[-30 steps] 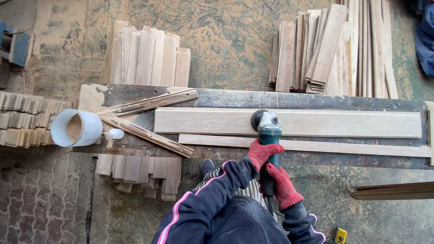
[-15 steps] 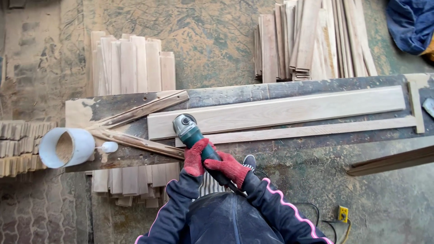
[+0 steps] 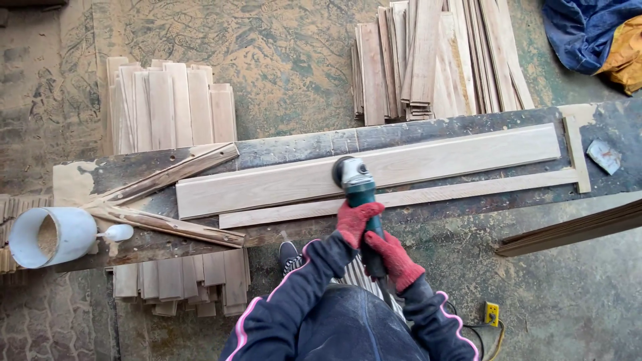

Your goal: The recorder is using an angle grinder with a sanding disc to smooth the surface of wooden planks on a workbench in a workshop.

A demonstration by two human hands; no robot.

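Wooden wedges [image 3: 164, 200] at the bench's [image 3: 281, 150] far left pin the long board [image 3: 414, 164] endwise, well away from the fingers. Left hand [image 3: 354, 222], red-gloved, wraps the grinder [image 3: 361, 200] just behind its head, pressing the disc flat on the board ahead of the fingertips. Right hand [image 3: 394, 259] closes round the grinder's tail, steering. Beneath the fingers, a thin strip [image 3: 468, 192] braces the board's near edge.

Left hand [image 3: 356, 221] in red glove curled shut ahead, right hand [image 3: 394, 257] clenched behind, both arms bent
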